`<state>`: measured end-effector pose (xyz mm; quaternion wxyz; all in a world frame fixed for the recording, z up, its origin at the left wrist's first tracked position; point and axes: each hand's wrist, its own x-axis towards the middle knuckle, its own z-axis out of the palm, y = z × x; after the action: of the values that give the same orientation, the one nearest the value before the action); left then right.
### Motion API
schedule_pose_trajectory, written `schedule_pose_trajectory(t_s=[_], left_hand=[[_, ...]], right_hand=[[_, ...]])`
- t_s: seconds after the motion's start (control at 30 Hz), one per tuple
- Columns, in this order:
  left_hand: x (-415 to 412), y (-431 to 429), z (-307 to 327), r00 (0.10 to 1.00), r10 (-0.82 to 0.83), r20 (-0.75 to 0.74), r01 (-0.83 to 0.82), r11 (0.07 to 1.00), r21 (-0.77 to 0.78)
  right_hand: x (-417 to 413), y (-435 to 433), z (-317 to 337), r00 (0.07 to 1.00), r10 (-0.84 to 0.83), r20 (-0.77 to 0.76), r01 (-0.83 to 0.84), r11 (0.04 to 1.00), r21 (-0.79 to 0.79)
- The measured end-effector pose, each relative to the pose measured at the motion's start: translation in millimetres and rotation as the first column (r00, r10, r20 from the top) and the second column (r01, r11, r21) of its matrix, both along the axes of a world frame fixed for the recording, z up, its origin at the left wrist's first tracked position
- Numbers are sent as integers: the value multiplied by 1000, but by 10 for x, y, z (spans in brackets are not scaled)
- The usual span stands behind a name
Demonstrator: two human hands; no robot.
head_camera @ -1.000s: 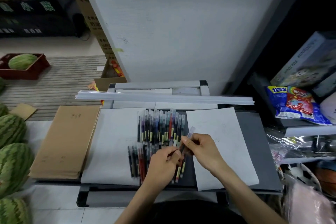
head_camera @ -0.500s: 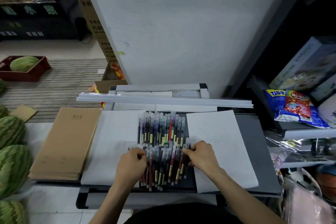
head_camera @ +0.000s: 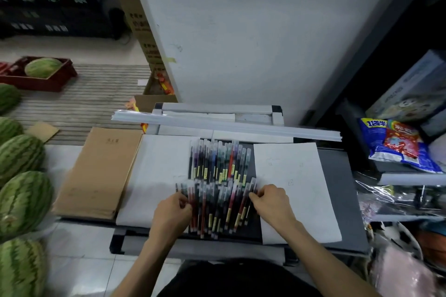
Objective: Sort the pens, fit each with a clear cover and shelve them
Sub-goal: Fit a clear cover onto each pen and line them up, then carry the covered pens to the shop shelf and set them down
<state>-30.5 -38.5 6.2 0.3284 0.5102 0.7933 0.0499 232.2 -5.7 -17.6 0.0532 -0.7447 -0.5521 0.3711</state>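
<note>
Two rows of pens lie on the dark grey table [head_camera: 337,200]. The far row of pens [head_camera: 218,161] is lined up side by side. The near row of pens [head_camera: 217,205] is looser and partly blurred. My left hand [head_camera: 171,214] sits at the near row's left edge with its fingers curled onto the outermost pens. At the right edge my right hand [head_camera: 272,202] curls its fingertips onto the pens there. A long bundle of clear covers [head_camera: 226,125] lies across the back of the table.
White paper sheets lie left [head_camera: 159,171] and right [head_camera: 296,188] of the pens. A stack of brown envelopes [head_camera: 96,171] overhangs the table's left side. Several watermelons [head_camera: 21,198] sit on the floor at left. Shelves with a snack bag [head_camera: 395,142] and boxes stand at right.
A second ago both hands held one pen above the near row. That pen went down, and the hands moved apart to the row's left and right edges.
</note>
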Motion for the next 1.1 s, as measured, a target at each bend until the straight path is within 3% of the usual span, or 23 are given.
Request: schedule_pose_trajectory(t_s=[0.2,0.37,0.67,0.87,1.1], left_hand=[[-136,-33,-72,997,66,-27,-68,995,-75],[-185,-27,-214,990,132,57,-124,983,-132],[-72,9,-240,999,25,24,-24,998,-51],[-114,7,-303,999,10,46,-9,1000,-9],[-136,34,-332,999,-18,45,17,1000,16]], right_hand=[[-123,-120,133,996,26,83,-24,999,-33],[-291,-169,191,995,10,96,0,995,-101],[-672,-163,137,960,86,267,-45,987,-156],[-703,-154,126,963,27,267,22,984,-176],[-691,-184,3,932,5,363,33,995,-99]])
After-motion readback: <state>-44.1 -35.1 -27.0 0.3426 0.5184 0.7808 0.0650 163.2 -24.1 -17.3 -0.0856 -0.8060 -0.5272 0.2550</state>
